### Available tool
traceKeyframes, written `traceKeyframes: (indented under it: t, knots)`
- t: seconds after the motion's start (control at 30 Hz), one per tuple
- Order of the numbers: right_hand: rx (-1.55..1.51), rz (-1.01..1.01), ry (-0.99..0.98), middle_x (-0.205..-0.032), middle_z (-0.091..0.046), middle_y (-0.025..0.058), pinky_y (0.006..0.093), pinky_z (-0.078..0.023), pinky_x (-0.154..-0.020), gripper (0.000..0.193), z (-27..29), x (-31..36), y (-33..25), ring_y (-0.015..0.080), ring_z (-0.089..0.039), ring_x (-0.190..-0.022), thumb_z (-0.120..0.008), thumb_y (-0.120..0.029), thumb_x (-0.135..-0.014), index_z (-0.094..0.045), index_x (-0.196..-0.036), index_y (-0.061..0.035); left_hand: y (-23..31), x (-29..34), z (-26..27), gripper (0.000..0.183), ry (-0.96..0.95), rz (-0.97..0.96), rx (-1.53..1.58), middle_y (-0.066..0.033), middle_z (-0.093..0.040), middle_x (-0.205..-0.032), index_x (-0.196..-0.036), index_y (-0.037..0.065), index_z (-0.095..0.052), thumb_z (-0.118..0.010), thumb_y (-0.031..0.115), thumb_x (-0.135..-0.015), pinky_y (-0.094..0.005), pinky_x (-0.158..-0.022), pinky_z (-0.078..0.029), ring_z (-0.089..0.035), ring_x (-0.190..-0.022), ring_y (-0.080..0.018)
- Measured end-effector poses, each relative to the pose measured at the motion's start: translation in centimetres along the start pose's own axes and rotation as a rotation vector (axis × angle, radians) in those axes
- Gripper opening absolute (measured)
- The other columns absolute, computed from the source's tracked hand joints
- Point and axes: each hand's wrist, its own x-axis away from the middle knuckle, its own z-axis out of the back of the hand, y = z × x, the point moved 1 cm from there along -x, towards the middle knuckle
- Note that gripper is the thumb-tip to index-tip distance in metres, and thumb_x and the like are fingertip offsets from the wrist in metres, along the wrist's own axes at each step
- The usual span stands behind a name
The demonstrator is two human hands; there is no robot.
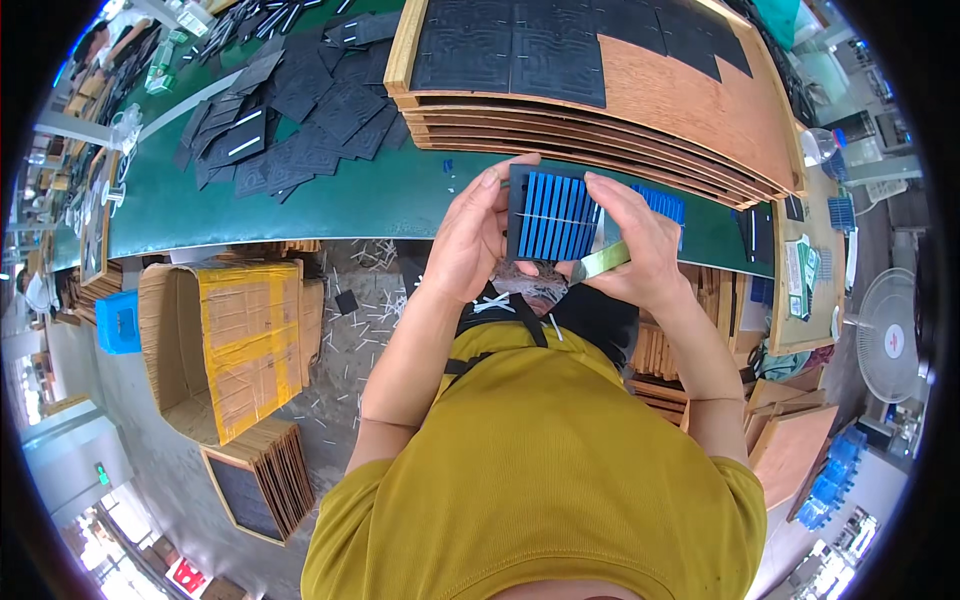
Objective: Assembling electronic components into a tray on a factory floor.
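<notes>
Between my two hands is a small solar panel with dark blue striped cells [555,215] on a black backing. My left hand [470,235] grips its left edge, thumb along the top corner. My right hand [645,245] closes around the right side of the panel. A flat, shiny greenish-silver strip [600,261] also sits in my right hand; its exact kind cannot be told. Behind that hand, more blue striped cells [660,205] show on the green tabletop [370,205], partly covered by my fingers.
Stacked wooden trays [600,140] stand on the table, the top one partly covered with black squares. A loose heap of black squares [320,110] lies to the left. Below are a taped cardboard box [245,340] and white scraps on the floor. A fan [890,340] stands right.
</notes>
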Motion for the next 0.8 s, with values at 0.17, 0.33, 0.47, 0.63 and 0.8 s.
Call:
traceKeyframes:
  t: [0.17,0.33,0.47,0.63,0.8]
  knots:
    - [0.017,-0.013,-0.01,-0.112,-0.06,0.0167,0.0333,-0.051,-0.079,0.078,0.5,-0.3,-0.5,0.0301,-0.061,-0.1,-0.083,-0.032,-0.056,-0.049,-0.118,-0.001,0.1,0.4,-0.2,0.048,-0.059,0.021,-0.048,-0.0078,-0.058,-0.104,-0.131,0.003,-0.04,-0.053,0.021,-0.089,-0.0234,-0.067,-0.053,-0.058,-0.089,-0.0118]
    - [-0.037,-0.055,0.019,-0.118,-0.057,0.014,0.0273,-0.052,-0.058,0.08,1.5,-0.9,-1.2,0.0245,-0.065,-0.087,-0.08,-0.023,-0.058,-0.043,-0.127,-0.0041,-0.3,0.2,-0.8,0.05,-0.008,0.026,0.03,-0.0066,-0.058,-0.105,-0.132,0.004,-0.039,-0.056,0.009,-0.085,-0.0229,-0.064,-0.053,-0.059,-0.087,-0.0109]
    - [-0.068,-0.111,-0.027,-0.115,-0.059,0.0163,0.0311,-0.051,-0.08,0.096,1.7,-1.0,-1.7,0.0258,-0.062,-0.101,-0.084,-0.027,-0.055,-0.036,-0.133,-0.0019,-0.5,0.1,-0.1,0.047,-0.075,0.069,0.139,-0.0062,-0.058,-0.108,-0.131,0.004,-0.04,-0.053,0.009,-0.086,-0.0253,-0.079,-0.049,-0.058,-0.094,-0.0121]
    - [-0.08,-0.149,-0.02,-0.116,-0.059,0.016,0.0301,-0.051,-0.08,0.096,1.8,-1.1,-1.9,0.0242,-0.061,-0.103,-0.085,-0.025,-0.054,-0.036,-0.133,-0.0017,-0.7,0.0,-0.3,0.047,-0.06,0.05,0.159,-0.0066,-0.056,-0.113,-0.131,0.003,-0.04,-0.053,0.011,-0.086,-0.0271,-0.088,-0.046,-0.056,-0.101,-0.0128]
    - [-0.075,-0.161,-0.032,-0.116,-0.059,0.0144,0.0295,-0.05,-0.079,0.099,1.8,-1.2,-1.9,0.0246,-0.061,-0.101,-0.086,-0.03,-0.052,-0.035,-0.134,-0.0027,-0.5,0.1,-0.3,0.049,-0.045,0.05,0.151,-0.0075,-0.055,-0.115,-0.132,0.002,-0.039,-0.053,0.012,-0.086,-0.0283,-0.09,-0.045,-0.055,-0.104,-0.0136]
